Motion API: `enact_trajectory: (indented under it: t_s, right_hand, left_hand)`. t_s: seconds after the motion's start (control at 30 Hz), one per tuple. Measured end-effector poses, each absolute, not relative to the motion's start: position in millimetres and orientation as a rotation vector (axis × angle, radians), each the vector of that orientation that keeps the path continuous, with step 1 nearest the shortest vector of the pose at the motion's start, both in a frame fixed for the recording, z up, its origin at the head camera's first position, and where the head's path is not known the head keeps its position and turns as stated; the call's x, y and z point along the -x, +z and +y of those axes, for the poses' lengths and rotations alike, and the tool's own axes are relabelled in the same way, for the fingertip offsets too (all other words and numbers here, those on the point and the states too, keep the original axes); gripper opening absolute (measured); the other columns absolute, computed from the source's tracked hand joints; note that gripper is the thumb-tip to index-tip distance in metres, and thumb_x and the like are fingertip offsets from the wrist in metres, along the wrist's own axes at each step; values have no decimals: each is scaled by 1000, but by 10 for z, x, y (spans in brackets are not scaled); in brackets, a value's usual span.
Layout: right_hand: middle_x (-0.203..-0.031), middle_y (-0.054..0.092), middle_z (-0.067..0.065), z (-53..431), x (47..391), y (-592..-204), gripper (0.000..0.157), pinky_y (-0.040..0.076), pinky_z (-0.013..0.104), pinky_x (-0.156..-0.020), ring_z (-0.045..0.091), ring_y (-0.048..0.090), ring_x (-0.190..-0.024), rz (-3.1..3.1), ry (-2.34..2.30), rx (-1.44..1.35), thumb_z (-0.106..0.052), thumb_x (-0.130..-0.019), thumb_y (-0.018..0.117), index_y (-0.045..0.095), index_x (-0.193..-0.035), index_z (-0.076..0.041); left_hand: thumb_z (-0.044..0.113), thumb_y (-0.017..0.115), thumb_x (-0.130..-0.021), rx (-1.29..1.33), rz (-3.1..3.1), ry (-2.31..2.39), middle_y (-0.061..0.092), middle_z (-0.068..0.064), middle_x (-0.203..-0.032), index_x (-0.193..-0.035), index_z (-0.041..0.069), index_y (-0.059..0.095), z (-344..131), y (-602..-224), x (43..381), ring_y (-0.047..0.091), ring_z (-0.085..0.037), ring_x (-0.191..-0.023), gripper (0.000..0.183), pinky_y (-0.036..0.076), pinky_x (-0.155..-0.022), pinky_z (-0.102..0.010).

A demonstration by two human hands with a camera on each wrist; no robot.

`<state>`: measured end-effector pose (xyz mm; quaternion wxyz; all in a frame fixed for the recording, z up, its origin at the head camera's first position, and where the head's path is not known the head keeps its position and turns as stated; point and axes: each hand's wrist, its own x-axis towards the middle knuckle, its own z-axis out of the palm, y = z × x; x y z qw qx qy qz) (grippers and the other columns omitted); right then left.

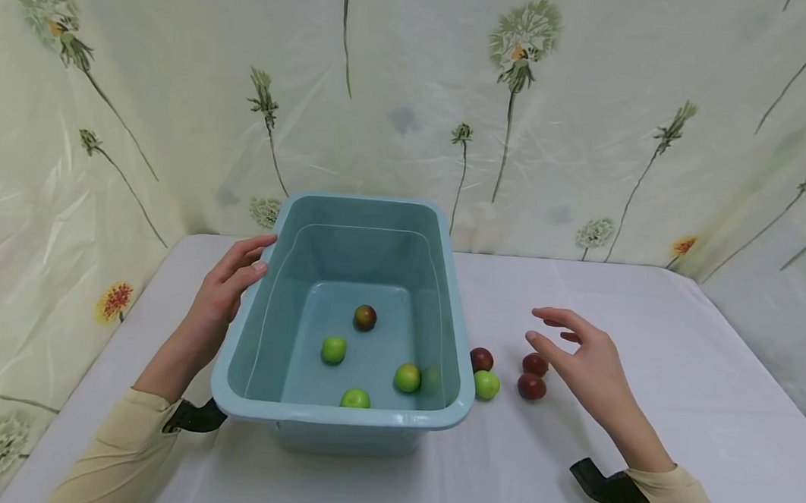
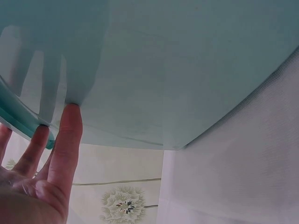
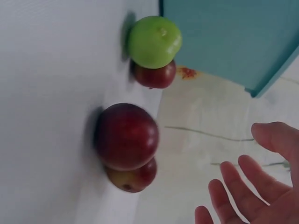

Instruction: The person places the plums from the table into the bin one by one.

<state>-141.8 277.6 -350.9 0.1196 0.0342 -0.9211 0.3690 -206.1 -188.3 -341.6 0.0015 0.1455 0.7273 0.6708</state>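
A light blue plastic basin stands on the table. Inside lie a dark red fruit and three green fruits, one of them near the middle. My left hand touches the basin's left side at the rim; in the left wrist view its fingertips press the outer wall. My right hand hovers, fingers spread and holding nothing, beside two dark red fruits, the nearer one large in the right wrist view. Against the basin's right side sit a green fruit and another red fruit.
A white cloth covers the table. Behind it hangs a pale curtain with dandelion prints. Black straps circle both wrists below beige sleeves.
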Motion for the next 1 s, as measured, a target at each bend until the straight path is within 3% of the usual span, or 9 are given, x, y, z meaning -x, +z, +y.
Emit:
enact_trajectory:
  t_s: [0.33,0.5,0.8,1.0]
  right_hand:
    - [-129,59,16,2969,1386,-3688,44,42,58,-94,35,52,-117,-2745,1076,-130,-34,-96,64,59,-131,-8]
    - [-128,61,12,3049,1394,-3749,44,45,45,-94,29,54,-117,-2812,1056,-148,-34,-96,65,59,-131,-7]
    - [-125,63,11,3157,1415,-3836,45,46,24,-89,28,54,-118,-2898,1145,-170,-36,-96,65,60,-131,-7]
    - [-123,64,11,3206,1440,-3882,43,47,32,-91,28,56,-116,-2913,1132,-177,-29,-96,67,59,-131,-5]
  left_hand:
    - [38,44,-104,-445,2277,2103,40,-4,-147,-147,27,43,-1881,-3409,2057,43,-23,-125,45,35,-98,-46]
    - [40,44,-104,-433,2280,2097,40,-4,-146,-147,27,42,-1879,-3400,2053,45,-24,-124,45,42,-94,-40]
    - [38,45,-104,-444,2269,2109,40,-4,-146,-147,27,43,-1884,-3402,2047,47,-24,-122,44,46,-90,-33]
    - [38,45,-104,-448,2269,2110,40,-4,-146,-147,26,43,-1881,-3410,2043,46,-24,-122,44,44,-91,-35]
